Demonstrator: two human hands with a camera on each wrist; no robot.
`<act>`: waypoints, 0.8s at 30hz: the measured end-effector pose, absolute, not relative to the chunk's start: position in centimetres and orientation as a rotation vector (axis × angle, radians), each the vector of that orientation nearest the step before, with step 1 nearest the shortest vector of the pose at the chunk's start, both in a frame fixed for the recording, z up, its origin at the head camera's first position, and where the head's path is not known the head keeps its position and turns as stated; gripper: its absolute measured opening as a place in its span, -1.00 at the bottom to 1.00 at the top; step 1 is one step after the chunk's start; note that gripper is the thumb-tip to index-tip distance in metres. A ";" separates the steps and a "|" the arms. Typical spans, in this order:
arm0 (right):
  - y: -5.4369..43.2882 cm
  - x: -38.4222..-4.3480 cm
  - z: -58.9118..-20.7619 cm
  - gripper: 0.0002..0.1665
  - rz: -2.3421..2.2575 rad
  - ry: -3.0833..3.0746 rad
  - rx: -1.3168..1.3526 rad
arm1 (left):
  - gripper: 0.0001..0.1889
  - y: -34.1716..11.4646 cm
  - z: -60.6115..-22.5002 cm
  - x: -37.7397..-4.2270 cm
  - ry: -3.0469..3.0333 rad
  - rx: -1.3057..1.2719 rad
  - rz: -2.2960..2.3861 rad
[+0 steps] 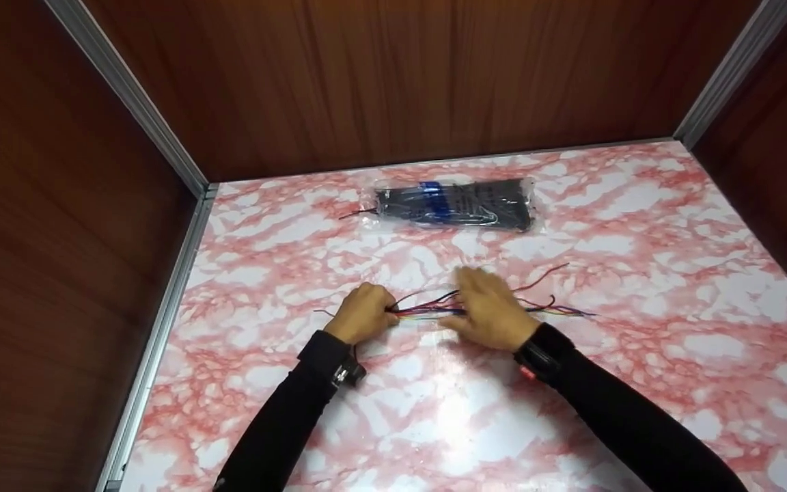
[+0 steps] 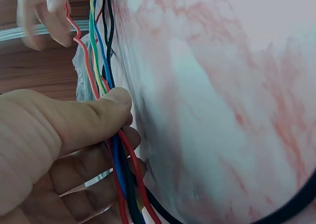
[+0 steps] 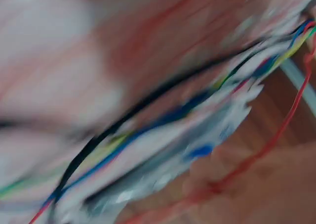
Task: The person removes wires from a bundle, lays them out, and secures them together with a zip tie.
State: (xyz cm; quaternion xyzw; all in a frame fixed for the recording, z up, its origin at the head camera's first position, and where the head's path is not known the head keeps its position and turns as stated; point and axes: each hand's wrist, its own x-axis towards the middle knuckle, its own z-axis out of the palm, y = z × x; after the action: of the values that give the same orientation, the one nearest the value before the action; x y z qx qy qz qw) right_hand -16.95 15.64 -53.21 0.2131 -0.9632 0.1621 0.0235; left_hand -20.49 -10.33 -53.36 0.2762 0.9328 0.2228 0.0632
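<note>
A bundle of thin coloured wires [image 1: 427,309], with red, blue, yellow, green and black strands, runs sideways between the two hands. My left hand [image 1: 365,311] pinches the bundle between thumb and fingers; the left wrist view shows the thumb [image 2: 118,96] lying across the strands. Over the bundle's right part is my right hand [image 1: 492,311], fingers extended and thumb apart, blurred by motion. One red wire [image 3: 284,127] bows away from the others and passes across the right hand [image 3: 256,179] in the right wrist view. The wires' loose ends [image 1: 571,311] fan out beyond the right hand.
Behind the hands lies a clear plastic bag [image 1: 455,205] of long, thin black strips with a blue band; one dark strip [image 1: 358,213] pokes out its left end. Wood-look panels [image 1: 393,82] with metal edging enclose the red-and-white marbled table [image 1: 639,383] at the back and sides.
</note>
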 end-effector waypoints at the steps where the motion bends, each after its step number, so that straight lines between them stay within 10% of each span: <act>1: 14.9 -17.1 -53.3 0.17 0.440 -3.015 0.737 | -0.91 -10.4 -53.4 -20.6 2.819 0.844 0.677; 12: 12.0 -19.3 -54.8 -0.73 0.078 -2.810 0.904 | -0.92 -10.4 -53.4 -21.1 2.826 0.945 0.831; 24: 15.6 -20.1 -55.6 -0.80 0.427 -2.782 1.052 | -0.88 -12.3 -52.8 -21.7 2.848 1.016 0.755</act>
State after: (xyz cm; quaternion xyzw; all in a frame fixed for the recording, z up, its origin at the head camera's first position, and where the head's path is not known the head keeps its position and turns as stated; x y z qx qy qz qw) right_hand -20.09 15.57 -55.58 0.3493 -0.9237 0.1417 0.0684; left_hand -21.74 -12.34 -52.85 0.3261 0.9137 0.2422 0.0127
